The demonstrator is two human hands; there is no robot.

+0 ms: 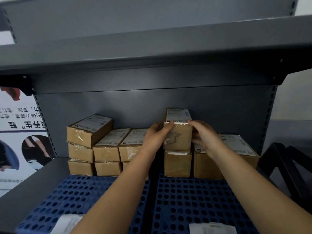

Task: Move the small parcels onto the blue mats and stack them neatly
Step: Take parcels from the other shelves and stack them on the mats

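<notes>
a: what's nearest?
b: two blue perforated mats side by side on the grey shelf, with white-labelled parcels at the bottom edge, cut off by the frame.
a: and the grip?
b: the left hand and right hand press flat against opposite sides of one small cardboard parcel, fingers curled over its top front edge. it sits upright on a second parcel on the right mat.
a: around it?
b: just right of the grip, a wider box. left of it, stacks of parcels, two and three high.
a: beyond?
b: the grey back panel, an upper shelf overhead, a poster far left.
</notes>
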